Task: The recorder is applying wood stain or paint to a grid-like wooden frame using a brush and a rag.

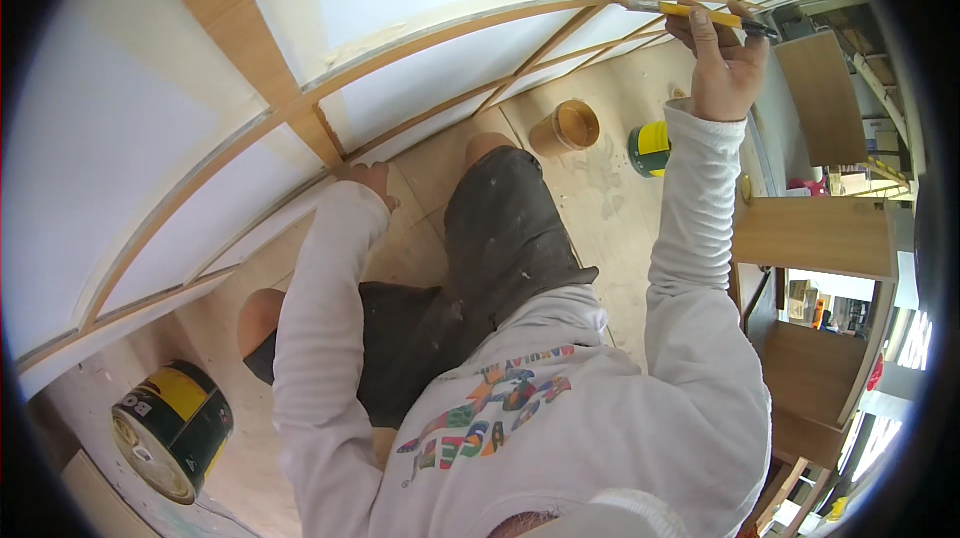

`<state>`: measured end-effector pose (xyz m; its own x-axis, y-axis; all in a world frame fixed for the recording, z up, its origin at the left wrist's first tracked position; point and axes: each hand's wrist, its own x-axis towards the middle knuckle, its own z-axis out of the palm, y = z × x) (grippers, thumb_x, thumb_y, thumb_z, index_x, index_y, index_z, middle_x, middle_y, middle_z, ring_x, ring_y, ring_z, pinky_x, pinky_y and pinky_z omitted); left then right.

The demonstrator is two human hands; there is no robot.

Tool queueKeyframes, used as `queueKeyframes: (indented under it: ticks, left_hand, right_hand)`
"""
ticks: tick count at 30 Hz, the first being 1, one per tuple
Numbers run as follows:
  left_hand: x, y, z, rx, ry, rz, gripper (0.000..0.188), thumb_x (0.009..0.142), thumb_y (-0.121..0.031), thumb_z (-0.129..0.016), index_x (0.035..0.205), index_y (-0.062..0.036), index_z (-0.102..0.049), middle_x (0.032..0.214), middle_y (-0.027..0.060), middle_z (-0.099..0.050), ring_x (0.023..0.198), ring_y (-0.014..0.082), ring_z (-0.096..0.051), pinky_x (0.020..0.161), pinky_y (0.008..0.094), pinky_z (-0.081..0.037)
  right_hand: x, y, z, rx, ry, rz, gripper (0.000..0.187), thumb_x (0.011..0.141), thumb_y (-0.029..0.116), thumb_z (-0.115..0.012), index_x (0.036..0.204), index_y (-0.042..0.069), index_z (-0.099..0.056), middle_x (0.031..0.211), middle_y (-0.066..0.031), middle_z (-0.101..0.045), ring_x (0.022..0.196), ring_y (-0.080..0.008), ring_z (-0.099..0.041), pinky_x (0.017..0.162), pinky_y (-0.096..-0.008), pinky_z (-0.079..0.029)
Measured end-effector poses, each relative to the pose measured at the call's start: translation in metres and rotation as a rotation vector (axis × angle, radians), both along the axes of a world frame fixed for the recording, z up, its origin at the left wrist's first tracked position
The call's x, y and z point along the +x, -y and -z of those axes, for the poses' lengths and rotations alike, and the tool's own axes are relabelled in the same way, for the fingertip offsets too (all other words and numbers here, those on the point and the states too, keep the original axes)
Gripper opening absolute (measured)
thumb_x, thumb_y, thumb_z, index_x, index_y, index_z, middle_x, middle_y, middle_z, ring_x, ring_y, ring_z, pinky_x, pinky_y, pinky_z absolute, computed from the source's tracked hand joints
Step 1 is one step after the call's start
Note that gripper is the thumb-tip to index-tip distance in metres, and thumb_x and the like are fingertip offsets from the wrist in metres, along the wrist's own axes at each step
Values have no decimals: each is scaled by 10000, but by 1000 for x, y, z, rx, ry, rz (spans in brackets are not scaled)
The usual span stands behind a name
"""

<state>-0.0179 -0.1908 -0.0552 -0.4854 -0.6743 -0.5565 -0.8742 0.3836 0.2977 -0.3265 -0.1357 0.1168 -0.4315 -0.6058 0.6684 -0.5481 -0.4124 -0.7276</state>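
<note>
Large round tin (172,428), lying on its side on the plywood floor (600,198) at lower left: black body, yellow label band, pale metal lid. Smaller tin (650,148), also black with a yellow label, near the upper centre. Just left of it, an open tub (566,127) holding brownish-yellow contents.

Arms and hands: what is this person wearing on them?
Both arms wear long, pale grey-white sweatshirt sleeves, wrinkled, with ribbed cuffs at the wrists. The left hand and right hand are bare: no gloves, and no rings or watch that I can see. The shirt front has a colourful print.
</note>
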Motion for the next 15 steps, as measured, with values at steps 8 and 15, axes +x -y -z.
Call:
queueKeyframes:
  ticks: [8, 15]
  left_hand:
    - [0, -1, 0, 15, 3, -14, 520, 743, -283, -652, 1183, -72, -471, 1135, 197, -525, 1058, 325, -502, 896, 386, -411]
    - [-5, 1, 4, 40, 27, -5, 521, 749, -290, -650, 1188, -80, -463, 1142, 183, -526, 1070, 319, -494, 899, 394, -407]
  right_hand:
    - [6, 2, 3, -42, -131, -21, 373, 783, -14, -606, 1067, -30, -365, 870, -192, -599, 775, -214, -623, 701, -276, -515]
    - [11, 4, 10, -102, -231, -6, 376, 774, -14, -620, 1058, -26, -374, 865, -162, -602, 798, -191, -614, 701, -252, -499]
